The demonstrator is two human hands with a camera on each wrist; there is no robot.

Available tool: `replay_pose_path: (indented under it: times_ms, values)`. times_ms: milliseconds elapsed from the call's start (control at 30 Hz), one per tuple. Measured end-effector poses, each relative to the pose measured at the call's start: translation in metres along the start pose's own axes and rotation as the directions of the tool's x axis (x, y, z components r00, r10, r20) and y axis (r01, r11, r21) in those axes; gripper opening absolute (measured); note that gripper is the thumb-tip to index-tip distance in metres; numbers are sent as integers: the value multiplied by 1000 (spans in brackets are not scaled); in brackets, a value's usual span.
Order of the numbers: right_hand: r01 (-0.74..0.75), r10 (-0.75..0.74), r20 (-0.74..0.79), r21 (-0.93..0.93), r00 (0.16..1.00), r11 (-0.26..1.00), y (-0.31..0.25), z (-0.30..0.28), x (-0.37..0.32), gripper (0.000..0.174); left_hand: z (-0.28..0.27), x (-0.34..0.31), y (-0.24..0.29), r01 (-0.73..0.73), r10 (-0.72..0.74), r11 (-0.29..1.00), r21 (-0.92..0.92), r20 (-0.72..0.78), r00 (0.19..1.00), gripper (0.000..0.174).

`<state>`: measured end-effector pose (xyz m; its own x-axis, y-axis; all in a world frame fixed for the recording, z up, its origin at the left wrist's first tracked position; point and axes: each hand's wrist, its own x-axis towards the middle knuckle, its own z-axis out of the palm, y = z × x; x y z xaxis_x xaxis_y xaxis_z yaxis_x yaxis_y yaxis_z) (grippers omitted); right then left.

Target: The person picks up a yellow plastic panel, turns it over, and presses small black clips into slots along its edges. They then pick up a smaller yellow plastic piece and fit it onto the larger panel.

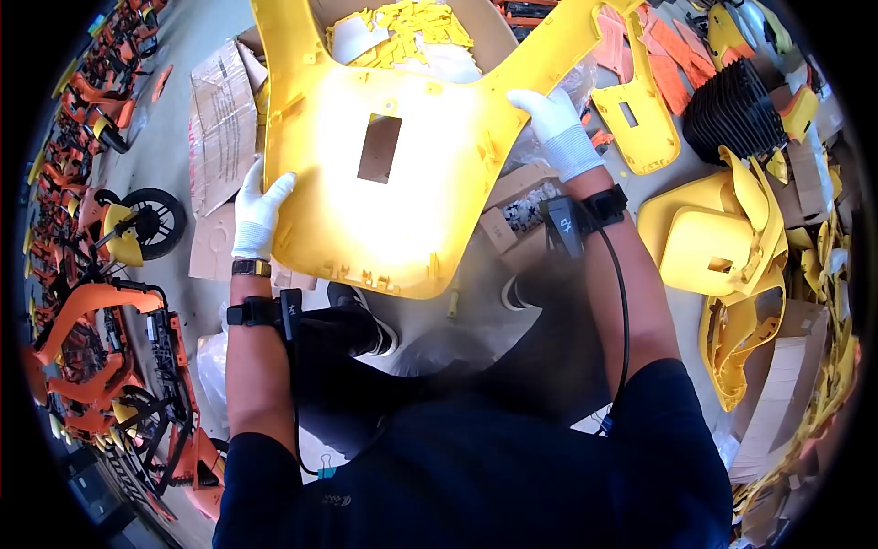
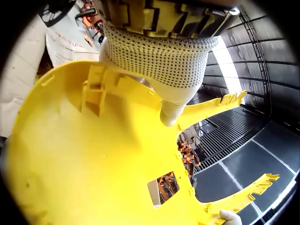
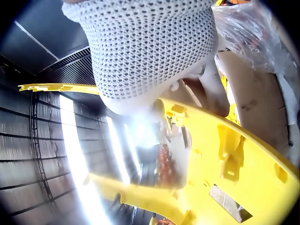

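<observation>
Both white-gloved hands hold a large yellow plastic body panel (image 1: pixel 315 220) between them, over the person's feet in the head view. It has a broad rounded body, a rectangular cut-out, clips along its edges and two long arms pointing away from the person. My left hand (image 1: pixel 259 209) grips the left edge, its thumb on the near face; the other fingers are hidden behind. My right hand (image 1: pixel 553 128) grips the edge at the base of the right arm. In the left wrist view the left thumb (image 2: pixel 171 111) presses on the panel (image 2: pixel 84 164).
An open cardboard box (image 1: pixel 494 41) with many small yellow pieces lies beyond the panel. Yellow panels (image 1: pixel 704 242) and a black ribbed part (image 1: pixel 732 114) are at the right. Orange frames (image 1: pixel 96 306) and a wheel (image 1: pixel 155 224) stand at the left. Flattened cardboard (image 1: pixel 219 128) lies beside the left hand.
</observation>
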<state>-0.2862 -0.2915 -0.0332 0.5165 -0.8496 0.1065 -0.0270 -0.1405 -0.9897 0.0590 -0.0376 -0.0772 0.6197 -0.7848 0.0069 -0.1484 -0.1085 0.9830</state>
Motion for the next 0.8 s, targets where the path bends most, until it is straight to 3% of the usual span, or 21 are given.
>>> replay_pose_path:
  times_ms: [100,133,233,267,333,433,500,567,633,767,800]
  values:
    - [-70,63,119,52,991,996,7,5,4,39,-4,-1,-11,295,-258,946,-137,237,937,45]
    - [-110,97,155,82,983,991,10,4,4,40,-1,-2,-13,316,-290,942,-111,197,937,38]
    - [-215,206,309,-3,929,977,-2,-8,-2,45,-5,-10,-2,267,-232,933,-242,165,959,41]
    - [-274,300,346,-121,889,954,1,-19,1,42,-15,-10,-3,277,-252,942,-189,147,957,41]
    - [-144,393,402,-526,827,839,45,-49,12,35,-24,-13,7,245,-240,963,-116,51,969,41]
    - [159,562,416,-879,715,449,114,-74,10,26,-35,-12,13,183,-192,976,-118,-73,979,41]
    - [330,609,531,-846,589,418,188,-93,-4,27,-36,-13,20,172,-181,981,-86,-121,976,45]
    - [218,759,340,-940,555,262,232,-93,-22,26,-35,-14,20,186,-200,979,-85,-200,959,45]
    - [306,747,338,-933,573,187,261,-91,-36,26,-40,-14,19,247,-250,968,-40,-222,943,47]
    - [446,929,267,-885,255,132,292,-84,-32,41,-29,-15,26,266,-282,958,-105,-195,939,51]
    - [443,899,297,-887,321,135,351,-115,-51,42,-25,-13,25,280,-297,954,-109,-203,933,51]
